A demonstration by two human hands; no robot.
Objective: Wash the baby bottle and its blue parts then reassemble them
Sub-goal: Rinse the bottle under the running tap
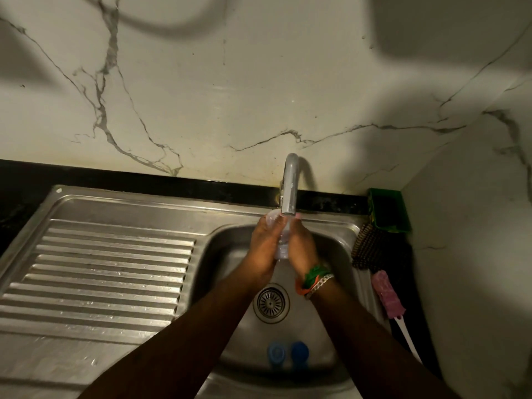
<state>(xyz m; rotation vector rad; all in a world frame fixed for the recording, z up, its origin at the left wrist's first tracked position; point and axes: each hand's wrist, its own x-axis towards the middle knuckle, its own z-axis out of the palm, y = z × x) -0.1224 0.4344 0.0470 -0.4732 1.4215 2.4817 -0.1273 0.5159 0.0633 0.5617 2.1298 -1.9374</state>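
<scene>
**Two hands are cupping the clear bottle under the tap**

Both of your hands are meeting over the sink basin [218, 254], directly beneath the spout of the steel tap [290, 185]. Your left hand [264, 249] is wrapping the baby bottle [281, 243] from one side, fingers curled around its clear body, and your right hand [300, 246] is closing on it from the other side, fingers likewise curled against it. Only a narrow strip of the bottle is showing between your palms, with a bit of its rim peeking out at the top by your left fingertips, just beside the spout's mouth. Whether water is running I cannot tell; the spot is blurred.

Your right wrist is wearing green and orange thread bands [312, 279] and a silver chain.

Two blue parts are lying on the near floor of the basin, side by side: the paler blue part [276, 352] on the left and the darker blue cap [299, 351] on the right, close together, well below your hands and nearer than the drain strainer [270, 303].

Left of the basin, the ribbed steel drainboard [100, 277] is showing beads of water. On the right-hand counter edge, a pink bottle brush [385, 295] with a white handle is lying beside a dark scrubbing brush [367, 246], and a green holder [390, 210] is sitting in the corner against the marble wall [201, 96].
</scene>
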